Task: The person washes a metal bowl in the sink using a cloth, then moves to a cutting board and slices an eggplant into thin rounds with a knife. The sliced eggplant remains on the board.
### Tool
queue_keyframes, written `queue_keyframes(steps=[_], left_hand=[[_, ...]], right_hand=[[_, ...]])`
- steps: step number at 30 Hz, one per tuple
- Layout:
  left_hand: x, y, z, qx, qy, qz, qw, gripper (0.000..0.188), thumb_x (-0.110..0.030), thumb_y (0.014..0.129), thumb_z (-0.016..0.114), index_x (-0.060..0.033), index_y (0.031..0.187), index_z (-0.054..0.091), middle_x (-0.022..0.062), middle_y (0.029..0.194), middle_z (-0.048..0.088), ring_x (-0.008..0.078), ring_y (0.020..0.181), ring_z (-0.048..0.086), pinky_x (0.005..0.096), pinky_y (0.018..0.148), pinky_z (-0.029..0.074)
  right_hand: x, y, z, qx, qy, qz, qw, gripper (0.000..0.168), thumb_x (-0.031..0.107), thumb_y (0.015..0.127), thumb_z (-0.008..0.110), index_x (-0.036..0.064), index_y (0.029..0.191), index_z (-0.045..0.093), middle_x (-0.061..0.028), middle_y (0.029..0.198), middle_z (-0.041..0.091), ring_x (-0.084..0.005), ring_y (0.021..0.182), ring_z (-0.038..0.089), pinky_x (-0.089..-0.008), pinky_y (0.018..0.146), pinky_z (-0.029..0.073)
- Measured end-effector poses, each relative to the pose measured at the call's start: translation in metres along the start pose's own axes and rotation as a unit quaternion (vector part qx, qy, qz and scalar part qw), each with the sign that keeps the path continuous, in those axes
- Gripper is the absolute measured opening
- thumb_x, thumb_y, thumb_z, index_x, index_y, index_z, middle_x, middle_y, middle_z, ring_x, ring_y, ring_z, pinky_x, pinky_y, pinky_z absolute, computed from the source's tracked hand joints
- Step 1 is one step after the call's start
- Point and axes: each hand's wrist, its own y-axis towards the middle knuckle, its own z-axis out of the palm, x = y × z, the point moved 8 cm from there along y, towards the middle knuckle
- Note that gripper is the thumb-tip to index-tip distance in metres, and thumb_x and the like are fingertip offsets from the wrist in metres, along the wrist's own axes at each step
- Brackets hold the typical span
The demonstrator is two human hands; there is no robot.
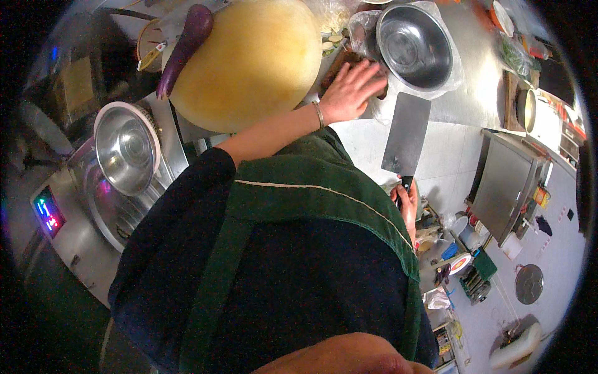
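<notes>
My right hand [407, 198] grips the black handle of a Chinese cleaver [406, 133], its broad blade extending beyond the counter's edge toward the steel bowl. Across my body reaches my left arm, with a bracelet at the wrist. My left hand [351, 91] has its fingers spread over a dark reddish-brown item [343, 65], partly hidden; I cannot tell whether they touch. Left of that hand lies a large round yellowish cutting board [252, 65]. A long purple eggplant [189, 46] rests along the board's left edge.
Beyond my left hand, a steel bowl [416, 46] sits on clear plastic. Pale shreds [332, 14] and green-edged slices [331, 43] lie beside the board. At left stands another steel bowl [128, 147] near a lit display [48, 212]. A steel cabinet [502, 180] stands at right.
</notes>
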Motion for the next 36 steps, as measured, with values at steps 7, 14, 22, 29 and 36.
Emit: queue_keyframes(steps=[7,14,22,29,36], left_hand=[[0.031,-0.039,0.064,0.134,0.19,0.089,0.968,0.036,-0.018,0.081,0.041,-0.016,0.115,0.052,0.0114,0.13,0.04,0.0243,0.126,0.03,0.0474,0.105,0.013],[0.036,-0.024,0.049,0.14,0.228,0.073,0.961,0.034,-0.021,0.082,0.042,-0.0149,0.114,0.052,0.0114,0.13,0.04,0.0266,0.125,0.03,0.0501,0.104,0.013],[0.068,-0.055,-0.1,-0.083,0.085,-0.012,0.993,0.032,-0.015,0.077,0.049,-0.0144,0.108,0.056,0.0072,0.12,0.05,0.0254,0.111,0.046,0.0404,0.091,0.038],[0.193,-0.129,-0.253,-0.216,0.324,-0.208,0.897,0.038,-0.019,0.071,0.06,-0.0086,0.107,0.054,0.011,0.114,0.051,0.029,0.104,0.048,0.0405,0.087,0.04],[0.292,-0.149,-0.263,-0.087,0.274,-0.389,0.875,0.059,-0.055,0.08,0.046,-0.0067,0.114,0.051,0.0203,0.108,0.056,0.0379,0.097,0.054,0.0439,0.085,0.042]], right_hand=[[0.009,0.0,0.01,0.016,-0.033,-0.015,0.999,0.026,0.007,0.085,0.046,0.003,0.11,0.043,-0.0032,0.059,0.045,-0.0094,0.042,0.04,-0.0222,0.041,0.034],[0.025,0.011,0.027,0.035,-0.057,-0.025,0.997,0.025,0.008,0.084,0.049,0.003,0.107,0.045,-0.0024,0.06,0.047,-0.0092,0.047,0.044,-0.0209,0.043,0.036],[0.042,0.032,0.06,0.101,-0.108,-0.065,0.987,0.019,-0.003,0.079,0.049,0.002,0.097,0.048,-0.0023,0.064,0.049,-0.0099,0.056,0.048,-0.0219,0.053,0.039],[0.048,0.042,0.113,0.155,-0.207,-0.11,0.96,0.017,-0.005,0.077,0.048,0.002,0.093,0.047,-0.0016,0.065,0.048,-0.0087,0.058,0.049,-0.0218,0.055,0.042],[0.038,0.037,0.134,0.154,-0.277,-0.132,0.939,0.014,-0.001,0.078,0.052,0.001,0.092,0.05,-0.0002,0.065,0.049,-0.0069,0.057,0.049,-0.021,0.053,0.041]])
